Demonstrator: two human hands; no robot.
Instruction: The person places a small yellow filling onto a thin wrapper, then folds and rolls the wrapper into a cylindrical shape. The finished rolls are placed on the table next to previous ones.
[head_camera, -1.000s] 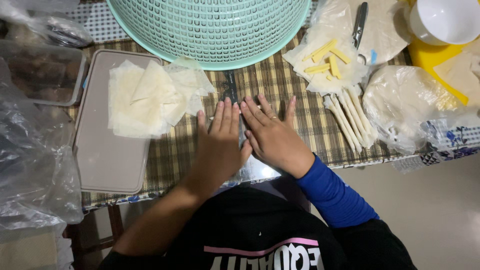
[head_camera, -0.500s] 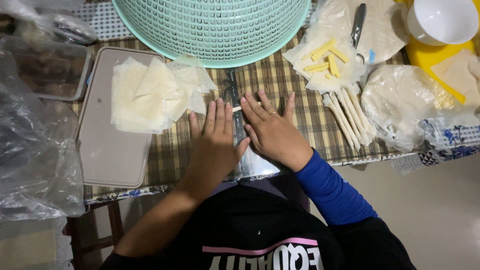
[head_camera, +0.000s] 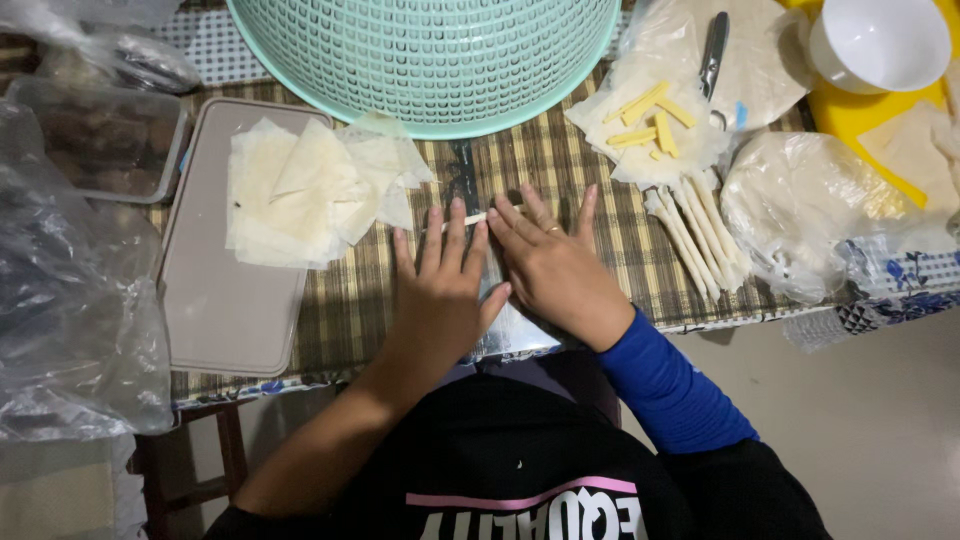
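My left hand (head_camera: 442, 290) and my right hand (head_camera: 556, 265) lie flat side by side, palms down, on the checked tablecloth (head_camera: 590, 200). Under the fingertips of both runs a thin pale rolled wrapper (head_camera: 478, 217), lying crosswise; only short bits of it show between the fingers. The fingers are straight and spread. To the right lies a row of several finished thin rolls (head_camera: 690, 235). A stack of thin pale wrapper sheets (head_camera: 300, 190) rests on a beige tray lid (head_camera: 225, 300) to the left.
A big mint-green plastic basket (head_camera: 430, 55) fills the far side. Yellow cheese sticks (head_camera: 650, 125) lie on paper with a knife (head_camera: 712, 55). A white bowl (head_camera: 880, 40), plastic bags (head_camera: 70, 320) at left and a clear container (head_camera: 95, 140) stand around.
Both hands have slid away from me across the cloth, rolling the thin wrapper forward until it sits under the fingertips.
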